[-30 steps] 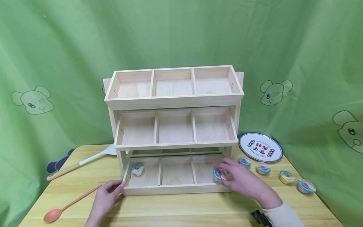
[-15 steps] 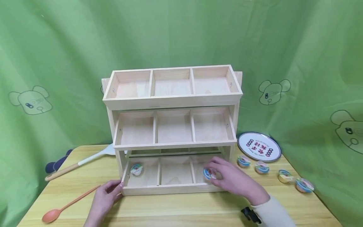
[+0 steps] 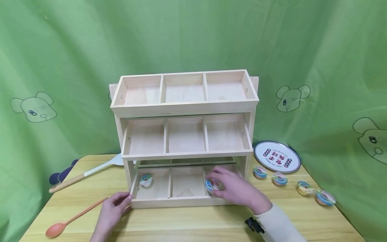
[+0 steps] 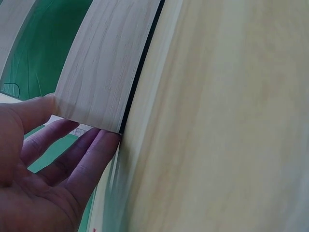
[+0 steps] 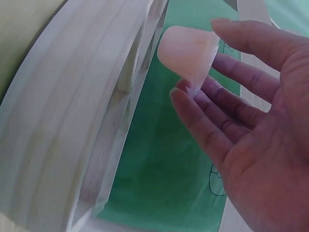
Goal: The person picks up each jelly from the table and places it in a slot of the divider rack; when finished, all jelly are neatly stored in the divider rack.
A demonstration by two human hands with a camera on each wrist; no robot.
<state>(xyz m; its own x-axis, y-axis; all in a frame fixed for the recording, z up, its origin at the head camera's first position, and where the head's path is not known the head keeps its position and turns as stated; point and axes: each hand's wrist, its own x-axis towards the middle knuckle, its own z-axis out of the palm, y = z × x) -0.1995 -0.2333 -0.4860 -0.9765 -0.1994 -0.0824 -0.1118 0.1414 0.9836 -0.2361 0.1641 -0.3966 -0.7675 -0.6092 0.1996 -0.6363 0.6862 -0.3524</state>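
Note:
My right hand (image 3: pixel 231 186) pinches a small jelly cup (image 3: pixel 211 185) by its lid edge, over the divider between the middle and right compartments of the bottom wooden tray (image 3: pixel 190 202). In the right wrist view the jelly cup (image 5: pixel 188 50) has a pale pink-orange body, held between thumb and fingertips. My left hand (image 3: pixel 112 210) grips the tray's front left corner. The left wrist view shows that thumb on the upper edge and the fingers (image 4: pixel 94 166) against the end. Another jelly cup (image 3: pixel 146 180), with a white body, lies in the bottom tray's left compartment.
The three-tier wooden rack (image 3: pixel 184 109) has upper and middle trays above the bottom one. Several jelly cups (image 3: pixel 279 178) stand on the right, before a white plate (image 3: pixel 277 157). An orange spoon (image 3: pixel 56 230) and a white spatula (image 3: pixel 96 168) lie left. Green cloth (image 3: pixel 181 33) hangs behind.
My right hand has moved left with the jelly cup, from over the bottom tray's right compartment to near its divider. The left hand stays at the corner.

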